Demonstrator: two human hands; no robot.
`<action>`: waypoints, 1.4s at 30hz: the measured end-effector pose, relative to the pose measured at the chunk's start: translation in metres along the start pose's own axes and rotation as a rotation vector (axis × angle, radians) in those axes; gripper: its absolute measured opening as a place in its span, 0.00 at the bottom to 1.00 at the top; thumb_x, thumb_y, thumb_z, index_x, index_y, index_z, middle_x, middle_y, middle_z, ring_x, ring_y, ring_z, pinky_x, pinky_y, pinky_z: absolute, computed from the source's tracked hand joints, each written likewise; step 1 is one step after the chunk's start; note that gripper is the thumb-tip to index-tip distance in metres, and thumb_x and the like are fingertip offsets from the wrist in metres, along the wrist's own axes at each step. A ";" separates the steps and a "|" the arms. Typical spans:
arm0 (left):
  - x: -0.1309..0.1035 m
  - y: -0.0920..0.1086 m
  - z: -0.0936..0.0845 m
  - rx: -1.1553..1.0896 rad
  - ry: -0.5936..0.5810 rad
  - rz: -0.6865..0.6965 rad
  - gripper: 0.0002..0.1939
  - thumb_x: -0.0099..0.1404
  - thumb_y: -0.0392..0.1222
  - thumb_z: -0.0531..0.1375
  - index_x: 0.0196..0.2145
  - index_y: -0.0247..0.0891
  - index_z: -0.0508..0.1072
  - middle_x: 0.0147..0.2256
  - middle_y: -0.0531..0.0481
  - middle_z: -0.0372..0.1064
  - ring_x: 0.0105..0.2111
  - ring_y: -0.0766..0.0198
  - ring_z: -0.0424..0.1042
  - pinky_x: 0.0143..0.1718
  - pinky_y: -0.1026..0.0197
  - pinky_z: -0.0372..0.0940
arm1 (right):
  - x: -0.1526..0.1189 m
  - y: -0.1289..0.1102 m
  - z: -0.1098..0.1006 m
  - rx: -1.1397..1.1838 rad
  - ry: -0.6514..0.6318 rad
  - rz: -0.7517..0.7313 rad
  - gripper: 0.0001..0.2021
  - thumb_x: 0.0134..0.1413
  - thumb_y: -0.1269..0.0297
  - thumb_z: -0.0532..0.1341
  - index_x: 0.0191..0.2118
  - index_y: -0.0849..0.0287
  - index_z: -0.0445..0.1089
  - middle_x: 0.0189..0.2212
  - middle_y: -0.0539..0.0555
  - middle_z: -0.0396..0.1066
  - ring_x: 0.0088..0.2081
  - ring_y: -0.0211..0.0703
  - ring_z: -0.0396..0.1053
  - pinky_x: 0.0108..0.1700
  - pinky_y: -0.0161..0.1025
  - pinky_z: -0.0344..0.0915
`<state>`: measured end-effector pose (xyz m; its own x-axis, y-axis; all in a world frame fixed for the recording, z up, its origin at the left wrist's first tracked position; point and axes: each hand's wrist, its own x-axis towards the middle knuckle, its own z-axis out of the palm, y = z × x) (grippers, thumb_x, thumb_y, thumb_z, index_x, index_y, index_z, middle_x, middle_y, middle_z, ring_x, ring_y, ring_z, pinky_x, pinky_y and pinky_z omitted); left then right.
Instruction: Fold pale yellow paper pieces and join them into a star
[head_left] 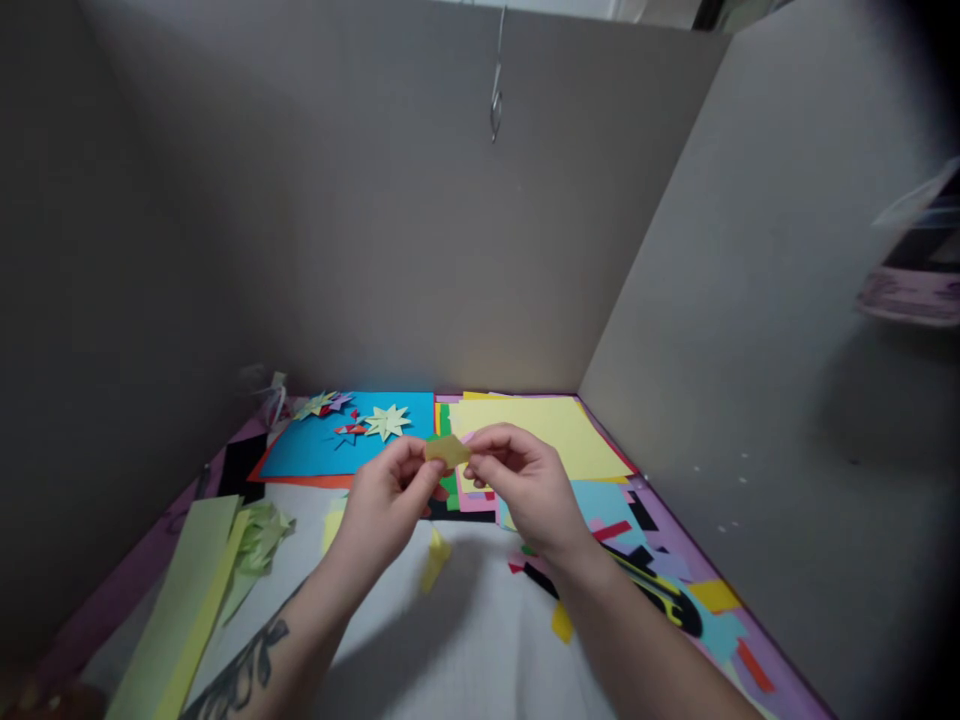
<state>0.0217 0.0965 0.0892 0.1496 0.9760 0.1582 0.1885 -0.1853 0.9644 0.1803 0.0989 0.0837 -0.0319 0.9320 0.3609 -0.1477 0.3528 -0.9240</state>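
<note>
Between my two hands, raised above the white work surface (405, 640), is a small folded piece of yellow paper (448, 452). My left hand (397, 490) pinches its left end between thumb and fingers. At the right end, the thumb and fingertips of my right hand (521, 485) are closed on it too. Below the hands lies another small folded yellow paper piece (435, 560). Beyond my left hand, a pale green paper star (387, 422) with many points rests on a blue sheet (300, 455), beside several smaller stars (322, 404).
Pale yellow sheets (555, 425) lie at the back right. Coloured scraps and yellow-and-black scissors (664, 595) cover the right side. Long green paper strips (180, 600) and crumpled green paper (262, 540) lie left. Grey panels (405, 200) enclose the area; a wire hook (496, 115) hangs behind.
</note>
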 end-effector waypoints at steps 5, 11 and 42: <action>-0.001 -0.003 0.000 0.048 0.021 0.056 0.08 0.63 0.43 0.56 0.32 0.37 0.68 0.24 0.52 0.71 0.26 0.65 0.72 0.23 0.67 0.62 | 0.002 0.002 -0.004 0.061 -0.044 0.023 0.08 0.51 0.60 0.63 0.28 0.59 0.71 0.25 0.51 0.71 0.27 0.37 0.69 0.31 0.35 0.68; -0.003 -0.007 -0.005 0.290 0.107 0.289 0.06 0.63 0.37 0.54 0.31 0.38 0.70 0.25 0.53 0.70 0.24 0.68 0.69 0.25 0.67 0.61 | 0.001 -0.007 -0.005 -0.071 -0.044 0.023 0.05 0.46 0.64 0.65 0.29 0.59 0.72 0.27 0.51 0.71 0.28 0.37 0.68 0.28 0.34 0.67; -0.004 0.004 -0.012 0.216 -0.104 0.442 0.05 0.59 0.35 0.62 0.34 0.39 0.77 0.35 0.49 0.78 0.32 0.64 0.76 0.32 0.66 0.71 | 0.006 -0.021 -0.023 -0.650 -0.377 -0.582 0.08 0.58 0.73 0.55 0.33 0.57 0.70 0.29 0.52 0.73 0.33 0.40 0.67 0.41 0.41 0.64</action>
<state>0.0099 0.0929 0.0947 0.3540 0.7846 0.5091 0.2802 -0.6083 0.7426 0.2058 0.0988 0.1020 -0.4604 0.5473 0.6989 0.3348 0.8362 -0.4343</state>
